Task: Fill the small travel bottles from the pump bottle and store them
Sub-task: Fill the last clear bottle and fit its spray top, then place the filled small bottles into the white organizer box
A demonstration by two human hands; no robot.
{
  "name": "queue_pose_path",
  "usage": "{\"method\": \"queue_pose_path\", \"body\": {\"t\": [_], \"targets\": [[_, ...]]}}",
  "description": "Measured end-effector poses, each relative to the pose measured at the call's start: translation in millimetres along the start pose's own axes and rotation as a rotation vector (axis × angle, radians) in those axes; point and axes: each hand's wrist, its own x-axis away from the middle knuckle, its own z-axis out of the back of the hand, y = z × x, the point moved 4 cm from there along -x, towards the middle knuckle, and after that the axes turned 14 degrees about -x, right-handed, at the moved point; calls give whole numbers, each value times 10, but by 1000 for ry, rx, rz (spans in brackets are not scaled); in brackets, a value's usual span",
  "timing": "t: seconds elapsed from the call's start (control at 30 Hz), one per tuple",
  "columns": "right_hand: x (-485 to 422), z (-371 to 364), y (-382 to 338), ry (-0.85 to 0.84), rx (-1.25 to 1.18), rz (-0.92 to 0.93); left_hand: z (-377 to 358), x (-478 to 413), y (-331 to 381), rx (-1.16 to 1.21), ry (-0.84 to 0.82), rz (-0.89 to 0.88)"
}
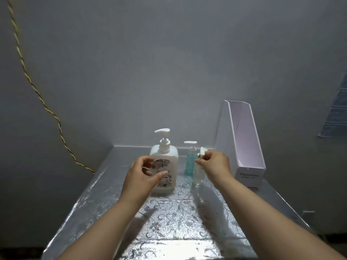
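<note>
A large white pump bottle with a flowery label stands at the back of the silver table. Right of it stands a small teal travel bottle with a white pump. A clear travel bottle stands just in front of that one, and its white flip cap is up. My right hand pinches that cap at the bottle's top. My left hand hovers in front of the big pump bottle with fingers curled apart, holding nothing.
A white open-topped file box leans at the table's back right. A yellow-red twisted cord runs down the left wall to the table's left edge. Grey wall stands close behind the bottles.
</note>
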Motion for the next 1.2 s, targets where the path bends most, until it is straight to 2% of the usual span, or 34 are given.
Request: {"method": "queue_pose_path", "body": {"t": [0.17,0.33,0.47,0.6,0.73,0.9,1.07,1.2], "targets": [[25,88,-65,66,43,-1,-25,-142,4,1,-8,26],[129,196,-265,117,86,74,-126,-386,-91,82,-237,64],[205,165,-333,39,1,95,-229,-544,-153,218,-394,86],[279,102,-356,-75,-76,71,-236,-584,-169,237,-347,70],[387,49,-484,-287,-206,30,-128,-553,-46,352,-325,46],[371,159,-890,-480,-169,80,77,-501,491,332,-503,-110],[253,388,-1133,-510,-200,118,3,-492,1084,331,-623,-237],[131,675,-1110,-365,-211,158,-212,-520,1405,349,-659,-270]]}}
